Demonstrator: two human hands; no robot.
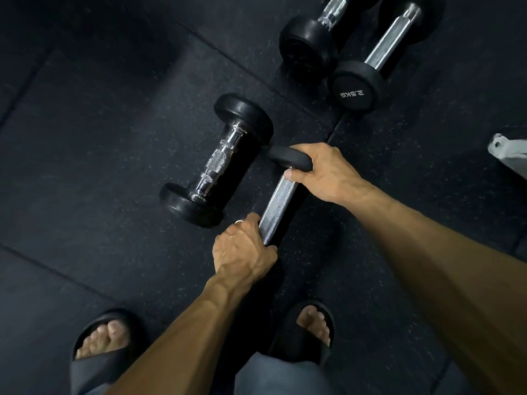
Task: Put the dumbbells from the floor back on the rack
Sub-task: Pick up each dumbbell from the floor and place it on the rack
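Observation:
A slim dumbbell [278, 205] with a long chrome handle lies at an angle on the black rubber floor in the middle of the view. My left hand [245, 249] is closed over its near end, hiding that head. My right hand [325, 172] grips its far black head. Just to the left lies a thicker dumbbell [219, 161] with a short knurled chrome handle, untouched. Further away, at the top right, two more dumbbells rest side by side: one marked 2.5KG [373, 64] and a darker one [310, 38]. No rack is in view.
My two feet in black slides stand at the bottom, the left foot [105, 337] and the right foot [313, 326]. A white metal part [510, 155] juts in at the right edge. Seams run across the floor mats [85, 138].

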